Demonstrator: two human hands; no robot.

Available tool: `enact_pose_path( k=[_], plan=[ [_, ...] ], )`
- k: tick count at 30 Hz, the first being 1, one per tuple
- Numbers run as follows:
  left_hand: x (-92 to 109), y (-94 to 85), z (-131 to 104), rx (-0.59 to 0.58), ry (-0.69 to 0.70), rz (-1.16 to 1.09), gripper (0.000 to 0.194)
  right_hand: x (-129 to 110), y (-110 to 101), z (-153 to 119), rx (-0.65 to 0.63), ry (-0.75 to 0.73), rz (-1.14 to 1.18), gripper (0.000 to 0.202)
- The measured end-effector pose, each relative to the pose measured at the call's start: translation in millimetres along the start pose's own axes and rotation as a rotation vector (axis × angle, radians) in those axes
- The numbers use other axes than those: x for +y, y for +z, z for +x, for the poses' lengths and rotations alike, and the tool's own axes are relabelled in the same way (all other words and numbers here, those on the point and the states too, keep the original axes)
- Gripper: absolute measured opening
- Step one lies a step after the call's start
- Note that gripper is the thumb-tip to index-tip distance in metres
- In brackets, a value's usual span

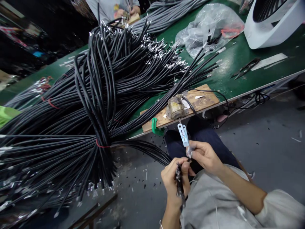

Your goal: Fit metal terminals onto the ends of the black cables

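My left hand [175, 178] is closed around the black cables [179, 181], whose stripped, whitish ends stick out of the fist. Just right of it, my right hand [206, 156] pinches the pale, shiny end [189, 152] of one cable; the fine detail between the fingertips is blurred. Directly above the fingertips is a light blue clip [183, 135], like a clothespin, on the short shaft of a tape-wrapped rounded unit [176, 107]. That unit sits on a wooden board [205, 98] at the table's edge, held near a green clamp [156, 126].
Large bundles of black cable [128, 76] with whitish ends cover the left of the green table [240, 86]. Pliers [246, 68], a clear plastic bag [209, 25] and a white fan [267, 35] lie to the right. Another person's hand [134, 10] is at the far side.
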State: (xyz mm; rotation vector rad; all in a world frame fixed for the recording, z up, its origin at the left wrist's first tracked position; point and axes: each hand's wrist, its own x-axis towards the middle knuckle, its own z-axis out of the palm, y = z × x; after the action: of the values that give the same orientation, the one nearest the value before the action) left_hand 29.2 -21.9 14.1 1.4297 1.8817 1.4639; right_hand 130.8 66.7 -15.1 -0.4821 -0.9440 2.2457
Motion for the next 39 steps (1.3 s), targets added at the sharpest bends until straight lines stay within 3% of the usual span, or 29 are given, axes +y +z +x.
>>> enact_pose_path(
  k=[4, 6, 12, 15, 17, 19, 22, 27, 31, 35, 39],
  plan=[
    [-3, -1.2, -1, -0.072, -0.208, -0.118, 0.028, -12, -7, 1, -0.099, -0.246, -0.373, 0.029],
    [-3, -1.4, -1, -0.092, -0.275, -0.144, 0.033, -13, -6, 2, -0.100, -0.320, -0.453, 0.021],
    [-3, 4.8, 0, -0.023, -0.245, -0.241, 0.023, 4, 13, 2, 0.204, -0.329, -0.360, 0.029],
    [-3, 7.0, 1, 0.035, -0.273, -0.233, 0.024, 12, 14, 1, 0.315, -0.601, -0.651, 0.013],
    [-4, 5.7, 0, 0.038, -0.308, -0.213, 0.024, 13, 9, 0, 0.288, -0.835, -0.868, 0.010],
    [-5, 3.1, 0, 0.048, -0.331, -0.202, 0.026, 10, 1, -1, 0.194, -0.952, -0.975, 0.016],
    [-7, 0.8, -1, 0.058, -0.321, -0.191, 0.024, -2, -8, -2, 0.096, -0.844, -0.919, 0.014],
    [-7, 5.4, 1, 0.022, -0.276, -0.177, 0.017, -25, -3, 0, 0.164, -0.579, -0.961, 0.005],
    [-5, 8.0, 1, 0.036, -0.277, -0.133, 0.017, -25, 5, 3, 0.163, -0.667, -1.115, 0.015],
    [-5, 7.2, 0, 0.074, -0.300, -0.140, 0.021, -18, -2, 2, 0.124, -0.791, -1.190, 0.012],
    [-6, 8.3, 0, 0.095, -0.337, -0.196, 0.024, -19, -12, 0, 0.144, -0.581, -1.066, 0.018]
  ],
)
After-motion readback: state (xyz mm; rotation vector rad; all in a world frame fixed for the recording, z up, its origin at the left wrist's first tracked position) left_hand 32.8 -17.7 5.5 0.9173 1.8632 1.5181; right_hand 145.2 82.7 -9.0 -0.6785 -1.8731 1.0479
